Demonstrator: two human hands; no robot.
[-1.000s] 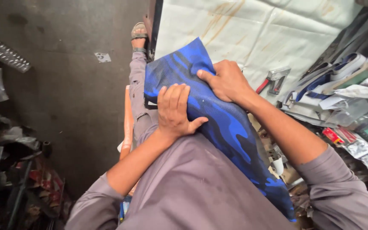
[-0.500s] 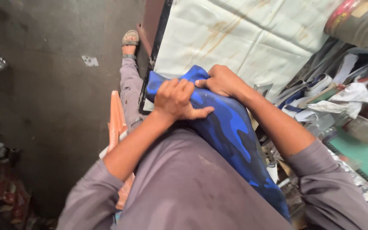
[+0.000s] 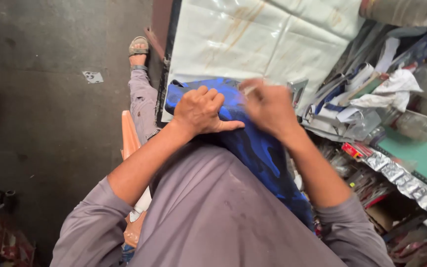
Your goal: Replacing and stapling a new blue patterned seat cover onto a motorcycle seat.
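— Left hand point(image 3: 201, 111) first: where is it?

— Pressed palm-down on the blue sheet point(image 3: 253, 148), fingers curled over its upper part, thumb stretched out to the right along it. It grips nothing; it just bears down.

— And the right hand point(image 3: 268, 106)?

— Just beside the left, at the sheet's top edge. It is blurred, so I cannot tell whether the fingers pinch the edge or only touch it.

— What does the sheet look like?

— Deep blue with darker, near-black wavy patches, a camouflage sort of print, slightly glossy. It runs from the edge of the table point(image 3: 253, 44) down across the person's lap, the lower part disappearing under the right forearm.

— Around it?

— The table has a pale, stained cover. Right of the hands lies a heap of papers point(image 3: 371, 94), with a green board point(image 3: 426, 155) past it. Left is dark floor point(image 3: 50, 99), and a sandalled foot point(image 3: 138, 48) beside the table.
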